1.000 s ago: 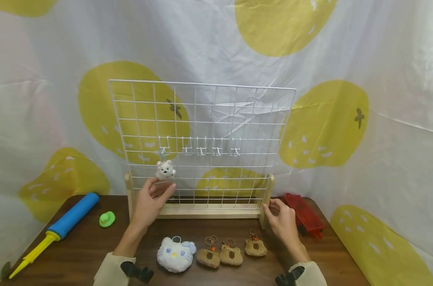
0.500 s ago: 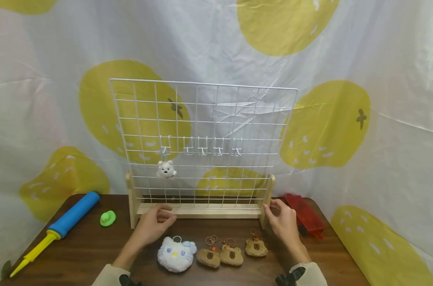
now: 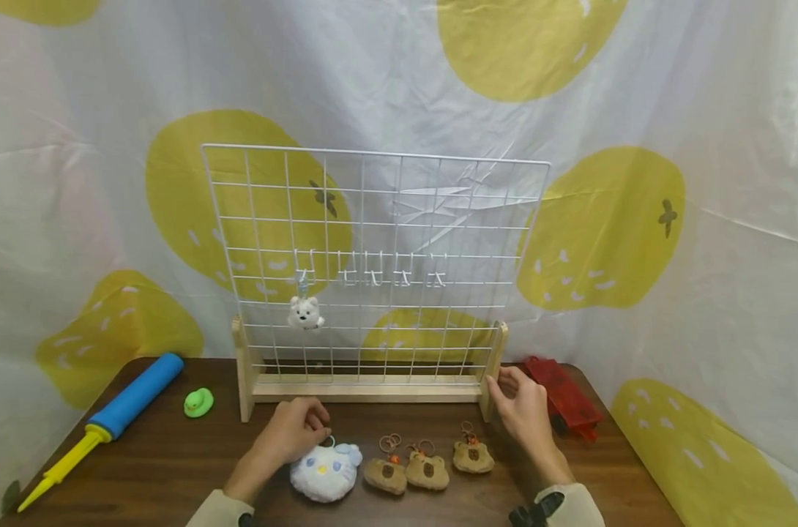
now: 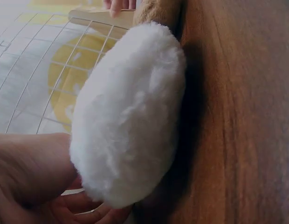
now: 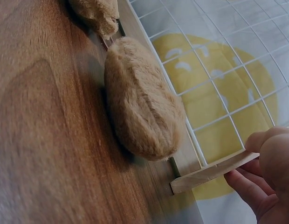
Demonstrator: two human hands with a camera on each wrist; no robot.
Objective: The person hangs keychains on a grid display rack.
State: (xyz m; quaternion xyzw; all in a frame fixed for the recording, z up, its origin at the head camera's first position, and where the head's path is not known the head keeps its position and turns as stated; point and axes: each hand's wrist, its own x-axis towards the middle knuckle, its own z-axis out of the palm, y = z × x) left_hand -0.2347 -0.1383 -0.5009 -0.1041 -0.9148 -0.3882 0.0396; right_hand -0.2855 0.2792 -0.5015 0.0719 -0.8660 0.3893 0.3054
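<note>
Backdrop: white cloth [image 3: 386, 73] printed with large yellow fruit is hung behind a dark wooden table [image 3: 162, 476].
Wire grid [image 3: 375, 153]: held upright in a wooden stand [image 3: 373, 394]; of the row of white hooks [image 3: 403, 279], the leftmost is taken by a white bear charm [image 3: 304, 312] and four are left bare.
White plush [image 3: 326, 472]: laid on the table in front of the stand, its ring [image 3: 332, 440] turned toward the grid.
Left hand [image 3: 292, 430]: held at the ring, fingers bent; whether the ring is pinched cannot be told, the fingertips being hidden in the left wrist view.
Right hand [image 3: 524, 406]: the stand's right upright [image 3: 494, 359] is pinched between thumb and fingers, and the rack is apparently being steadied.
Brown plush keychains [image 3: 427, 472]: three are laid to the right of the white plush.
Step in hand: judged to be the picking up of the white plush by its ring.
Next move: a sure pinch on the ring seems called for, then a lift to a bare hook, with the ring's opening kept uncovered and the grid not pushed back.
</note>
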